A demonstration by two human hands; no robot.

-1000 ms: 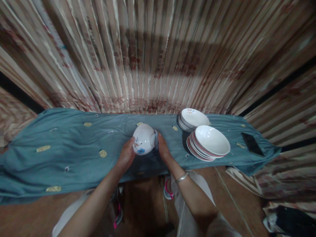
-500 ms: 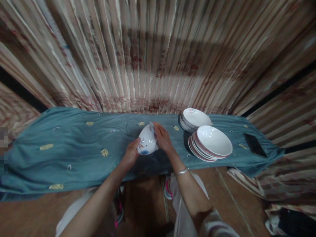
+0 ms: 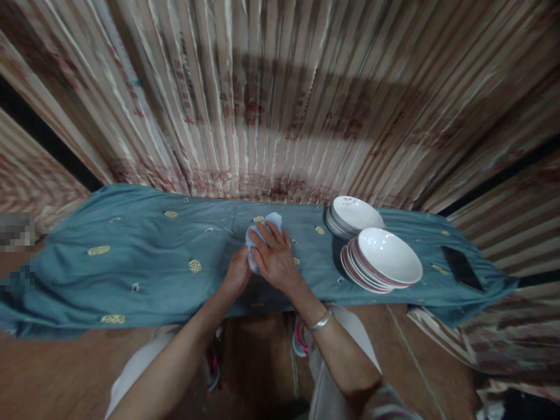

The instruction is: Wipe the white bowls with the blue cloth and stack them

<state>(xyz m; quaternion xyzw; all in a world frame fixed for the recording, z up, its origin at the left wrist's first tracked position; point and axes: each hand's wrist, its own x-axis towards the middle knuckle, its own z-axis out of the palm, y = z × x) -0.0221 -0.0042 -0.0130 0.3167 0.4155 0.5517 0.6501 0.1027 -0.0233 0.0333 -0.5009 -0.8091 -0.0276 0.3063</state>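
My left hand (image 3: 237, 271) is closed on the near left side of a small white bowl, which is now almost wholly hidden behind my hands and a cloth. Spread over the bowl, a pale blue-white cloth (image 3: 275, 220) pokes out beyond my fingertips. My right hand (image 3: 275, 256) presses this cloth against the bowl, its fingers bent over it. Both hands are close together above the middle of the table.
To the right stand a stack of red-rimmed white bowls (image 3: 389, 256) and, behind it, another stack of white bowls (image 3: 355, 214). A dark phone (image 3: 462, 268) lies farther right on the teal tablecloth (image 3: 153, 245). Pleated curtains (image 3: 280, 116) hang behind the table.
My right hand has moved from the bowl's right edge across its front, bringing the cloth into fuller view. The bowl's blue-patterned side is now covered. The view has shifted slightly left.
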